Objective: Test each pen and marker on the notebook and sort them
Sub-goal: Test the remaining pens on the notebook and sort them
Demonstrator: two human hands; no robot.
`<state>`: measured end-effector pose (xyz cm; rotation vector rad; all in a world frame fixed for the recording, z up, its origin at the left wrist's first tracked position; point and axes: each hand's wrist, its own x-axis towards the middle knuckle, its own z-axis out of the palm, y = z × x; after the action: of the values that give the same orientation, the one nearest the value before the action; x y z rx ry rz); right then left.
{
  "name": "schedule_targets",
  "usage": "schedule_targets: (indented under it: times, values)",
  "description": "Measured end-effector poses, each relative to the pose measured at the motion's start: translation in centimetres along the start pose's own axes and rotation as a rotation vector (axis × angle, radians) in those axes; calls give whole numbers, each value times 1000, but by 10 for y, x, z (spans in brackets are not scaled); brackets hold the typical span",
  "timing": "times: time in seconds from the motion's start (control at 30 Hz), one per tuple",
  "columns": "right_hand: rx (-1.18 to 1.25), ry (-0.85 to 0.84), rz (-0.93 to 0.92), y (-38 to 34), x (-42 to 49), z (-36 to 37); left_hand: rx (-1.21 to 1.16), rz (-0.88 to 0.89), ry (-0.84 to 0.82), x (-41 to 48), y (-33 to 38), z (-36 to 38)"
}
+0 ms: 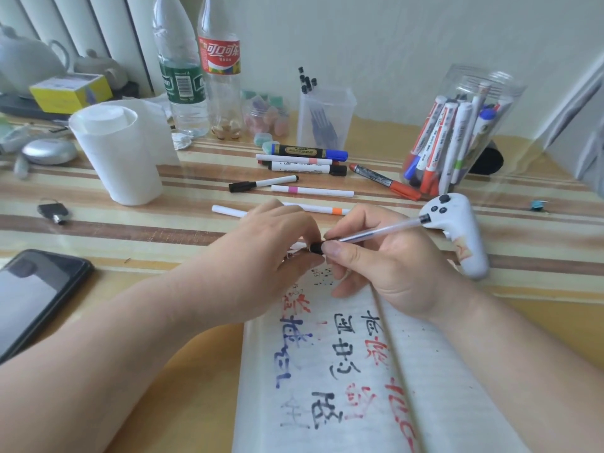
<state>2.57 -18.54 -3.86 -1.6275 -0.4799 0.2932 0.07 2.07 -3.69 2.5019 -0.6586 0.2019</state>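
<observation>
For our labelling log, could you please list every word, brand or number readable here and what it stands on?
"可口可乐": red label of the cola bottle.
"on": end of a cut-off word on the green-labelled water bottle; barcode digits too small.
On the notebook: handwritten black, blue and red characters, too smeared to read reliably.
Print on the black marker and the markers in the jar: too blurred.

My pen [379, 230] has a clear barrel, black at both ends. My notebook [441, 387] is white and faintly lined, scrawled with red, blue and black characters, some washed pale. The table [523, 256] is striped brown, cream and yellow. The controller [464, 243] is white with black buttons and the phone [39, 295] is black. One black marker [304, 152] has a blue cap; the orange-red marker [385, 181] has a grey, black-speckled middle.
</observation>
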Motion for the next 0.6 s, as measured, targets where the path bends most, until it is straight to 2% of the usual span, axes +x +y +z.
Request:
schedule_targets:
  times: [0.1,0.23,0.33,0.6]
  values:
    - [34,15,-26,1,0,1,-16,-15,-14,1,3,-1]
    - [40,19,-30,2,0,3,-108,-47,-143,-1,6,0]
    - [46,14,-30,4,0,2,-157,-2,-137,-1,7,-1]
    - [186,32,0,3,2,5,-181,-60,-140,3,1,-2]
